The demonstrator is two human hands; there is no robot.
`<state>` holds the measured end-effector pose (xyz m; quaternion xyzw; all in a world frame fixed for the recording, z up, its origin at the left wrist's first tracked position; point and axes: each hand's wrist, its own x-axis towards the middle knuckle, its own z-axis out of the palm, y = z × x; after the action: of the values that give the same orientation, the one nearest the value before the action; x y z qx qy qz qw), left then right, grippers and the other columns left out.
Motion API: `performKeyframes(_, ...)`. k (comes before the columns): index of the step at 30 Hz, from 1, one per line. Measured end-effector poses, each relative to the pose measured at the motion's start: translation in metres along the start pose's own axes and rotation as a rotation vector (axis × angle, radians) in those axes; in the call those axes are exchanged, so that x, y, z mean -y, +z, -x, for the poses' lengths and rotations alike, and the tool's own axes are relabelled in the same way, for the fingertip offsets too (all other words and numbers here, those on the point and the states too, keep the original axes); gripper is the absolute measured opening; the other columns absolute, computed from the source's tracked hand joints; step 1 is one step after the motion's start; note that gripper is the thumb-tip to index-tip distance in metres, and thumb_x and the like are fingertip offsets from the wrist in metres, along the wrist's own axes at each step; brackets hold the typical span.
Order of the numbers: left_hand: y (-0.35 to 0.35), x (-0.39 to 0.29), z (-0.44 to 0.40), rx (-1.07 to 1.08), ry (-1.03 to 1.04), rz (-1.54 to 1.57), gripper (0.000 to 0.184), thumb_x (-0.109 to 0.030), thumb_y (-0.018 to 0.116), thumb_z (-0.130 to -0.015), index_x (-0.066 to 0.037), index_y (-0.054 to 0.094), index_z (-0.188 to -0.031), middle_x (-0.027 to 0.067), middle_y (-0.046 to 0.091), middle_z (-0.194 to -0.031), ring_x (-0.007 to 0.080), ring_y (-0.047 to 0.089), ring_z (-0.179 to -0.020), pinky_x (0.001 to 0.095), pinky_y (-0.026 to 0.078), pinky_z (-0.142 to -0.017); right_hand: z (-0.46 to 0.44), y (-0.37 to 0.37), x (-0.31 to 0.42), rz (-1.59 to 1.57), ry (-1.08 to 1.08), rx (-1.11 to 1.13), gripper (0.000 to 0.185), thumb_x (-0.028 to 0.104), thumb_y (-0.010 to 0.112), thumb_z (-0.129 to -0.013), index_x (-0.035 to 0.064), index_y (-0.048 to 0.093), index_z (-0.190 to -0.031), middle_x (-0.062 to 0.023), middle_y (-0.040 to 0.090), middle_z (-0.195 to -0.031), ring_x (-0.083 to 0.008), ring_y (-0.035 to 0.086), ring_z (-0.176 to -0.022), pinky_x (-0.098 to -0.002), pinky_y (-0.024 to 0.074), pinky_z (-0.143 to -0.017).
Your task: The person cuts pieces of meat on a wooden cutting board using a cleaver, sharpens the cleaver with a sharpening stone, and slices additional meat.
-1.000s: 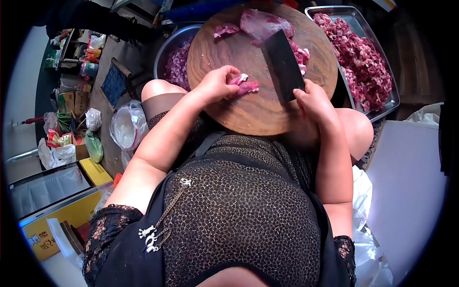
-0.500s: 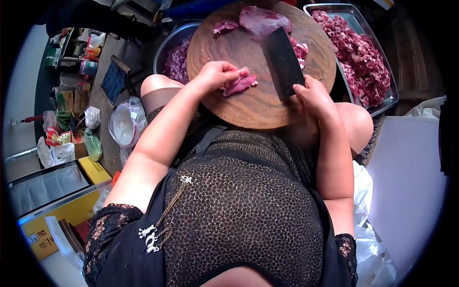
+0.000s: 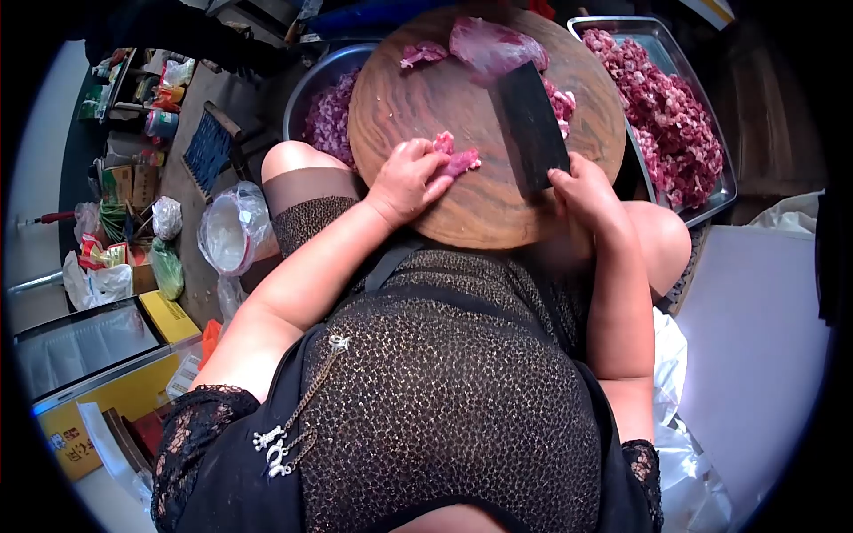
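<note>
My left hand [image 3: 410,179] is closed on a small strip of pink meat [image 3: 460,163] lying on the round wooden chopping block [image 3: 418,107]. In my right hand [image 3: 586,191], at the block's right side, is the handle of a wide dark cleaver [image 3: 531,124]. The cleaver's blade is over the block, to the right of the strip. A large piece of meat [image 3: 498,46] lies at the far side of the block, with a smaller piece [image 3: 424,54] to its left. More cut meat [image 3: 560,105] is partly hidden behind the blade.
A metal tray [image 3: 730,185] heaped with cut meat stands right of the block. A metal bowl [image 3: 298,99] of chopped meat is at its left. Farther left are a plastic-lined bucket [image 3: 229,235], a blue woven stool [image 3: 210,151] and bagged goods. A pale flat surface [image 3: 755,329] lies at right.
My left hand has lowered slightly and its fingers now cover more of the meat strip. My right hand and the cleaver have hardly moved on the block.
</note>
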<state>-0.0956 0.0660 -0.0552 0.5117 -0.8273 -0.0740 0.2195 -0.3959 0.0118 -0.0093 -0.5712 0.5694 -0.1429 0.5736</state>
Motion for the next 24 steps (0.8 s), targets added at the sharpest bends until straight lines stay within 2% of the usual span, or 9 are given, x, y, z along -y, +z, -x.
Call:
performKeyframes(2,-0.014,-0.012,-0.005,0.062,-0.027,-0.003,0.047,-0.033,0.079,-0.073,-0.008,0.065,-0.11,0.0125,0.058,-0.106,0.0313,0.057,-0.1,0.04,0.047,-0.089,-0.001,0.0,-0.001,0.025,-0.021,-0.018,0.017,0.012,0.054,-0.091,-0.0029,0.055,-0.1,-0.0055,0.057,-0.062,-0.0153,0.055,-0.047,-0.032,0.0452,-0.044)
performKeyframes(7,-0.003,-0.013,-0.027,0.015,-0.001,0.034,0.039,-0.028,0.077,-0.075,-0.008,0.065,-0.106,0.0125,0.058,-0.108,0.0327,0.056,-0.103,0.0411,0.047,-0.09,0.003,0.002,0.003,-0.025,-0.008,-0.044,0.014,0.011,0.054,-0.091,-0.0015,0.053,-0.097,-0.0043,0.055,-0.061,-0.0149,0.055,-0.047,-0.0314,0.0445,-0.044)
performKeyframes(11,0.0,-0.003,-0.051,0.074,0.115,0.15,0.023,-0.026,0.075,-0.078,-0.008,0.069,-0.091,0.0086,0.063,-0.093,0.0285,0.061,-0.09,0.0397,0.048,-0.082,0.003,0.003,0.004,-0.048,-0.029,-0.041,0.014,0.012,0.054,-0.091,-0.0013,0.054,-0.096,-0.0045,0.055,-0.063,-0.0153,0.054,-0.046,-0.0314,0.0437,-0.044)
performKeyframes(14,-0.006,0.042,-0.091,-0.18,0.186,-0.003,0.023,-0.025,0.074,-0.078,-0.008,0.07,-0.094,0.01,0.065,-0.095,0.0297,0.061,-0.093,0.0409,0.047,-0.086,0.0,0.004,0.004,-0.045,0.024,-0.062,0.016,0.013,0.055,-0.091,-0.002,0.055,-0.098,-0.0047,0.056,-0.064,-0.0155,0.054,-0.047,-0.0313,0.0434,-0.044)
performKeyframes(15,-0.007,0.063,-0.107,-0.208,0.147,-0.067,0.023,-0.023,0.072,-0.079,-0.008,0.07,-0.096,0.0106,0.065,-0.096,0.0304,0.061,-0.094,0.0412,0.048,-0.088,0.0,0.001,0.01,-0.042,0.14,-0.021,0.028,0.012,0.059,-0.091,-0.0035,0.058,-0.114,-0.0066,0.066,-0.093,-0.0136,0.059,-0.086,-0.0299,0.0491,-0.078)
performKeyframes(19,-0.006,0.131,-0.138,0.016,-0.153,-0.311,0.022,-0.015,0.065,-0.08,-0.01,0.07,-0.101,0.0117,0.066,-0.102,0.0327,0.061,-0.101,0.0419,0.051,-0.087,-0.012,0.002,0.003,-0.035,0.144,-0.011,0.028,0.011,0.059,-0.091,-0.0033,0.058,-0.115,-0.0063,0.066,-0.095,-0.0138,0.059,-0.086,-0.0302,0.0492,-0.079)
performKeyframes(21,-0.016,0.133,-0.151,0.163,-0.278,-0.335,0.023,-0.012,0.062,-0.079,-0.01,0.07,-0.101,0.012,0.066,-0.102,0.0334,0.062,-0.1,0.0432,0.051,-0.087,-0.009,0.003,0.006,-0.04,0.035,-0.056,0.019,0.013,0.055,-0.09,-0.0024,0.057,-0.102,-0.0057,0.057,-0.066,-0.0152,0.053,-0.048,-0.032,0.0432,-0.043)
performKeyframes(22,-0.024,0.133,-0.16,0.249,-0.284,-0.35,0.024,-0.011,0.063,-0.079,-0.009,0.07,-0.102,0.0122,0.068,-0.099,0.0295,0.066,-0.094,0.0398,0.053,-0.084,-0.009,0.002,0.004,-0.036,0.036,-0.06,0.019,0.013,0.055,-0.09,-0.0024,0.057,-0.102,-0.0057,0.057,-0.066,-0.0152,0.053,-0.048,-0.032,0.0432,-0.043)
performKeyframes(24,-0.044,0.119,-0.162,0.286,-0.5,0.037,0.024,-0.012,0.065,-0.081,-0.007,0.07,-0.104,0.0108,0.071,-0.096,0.0224,0.069,-0.089,0.0338,0.053,-0.081,-0.012,0.003,-0.001,-0.087,0.007,-0.041,0.019,0.013,0.055,-0.09,-0.0023,0.057,-0.101,-0.006,0.058,-0.066,-0.0159,0.054,-0.047,-0.0328,0.0435,-0.043)
